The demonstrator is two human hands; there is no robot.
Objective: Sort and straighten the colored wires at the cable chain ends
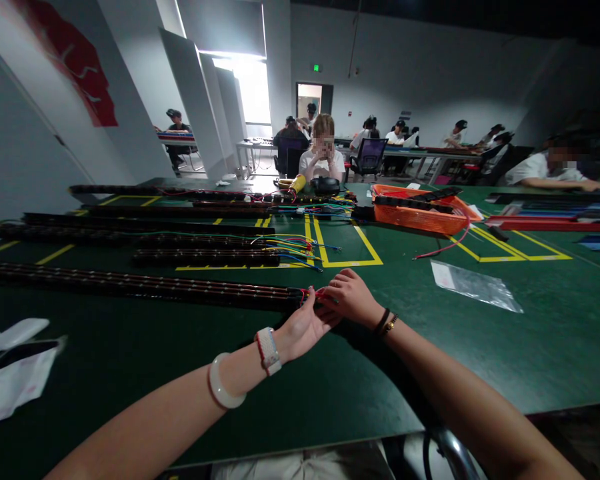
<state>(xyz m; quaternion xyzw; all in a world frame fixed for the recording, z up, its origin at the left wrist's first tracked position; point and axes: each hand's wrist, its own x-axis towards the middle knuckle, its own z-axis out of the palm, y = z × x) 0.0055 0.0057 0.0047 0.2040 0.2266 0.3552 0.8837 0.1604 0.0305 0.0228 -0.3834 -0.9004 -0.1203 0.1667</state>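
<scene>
A long dark bar with copper-coloured strips (pixel 220 288) lies across the table from the left edge, and red wires (pixel 320 292) come out of its right end. My left hand (pixel 305 328) is there, palm turned up, with the wires between its raised thumb and its fingers. From the right, my right hand (pixel 353 298) meets it, fingers curled over and pinching the same wires. Both hands touch each other, and their fingers partly hide the wire ends.
More dark bars (pixel 205 257) with coloured wires lie behind. An orange basket (pixel 415 219) holds dark pieces. A clear plastic bag (pixel 475 287) lies to the right, white packaging (pixel 15 373) to the left. Yellow tape marks the green table (pixel 480 360). A person (pixel 323 160) sits opposite.
</scene>
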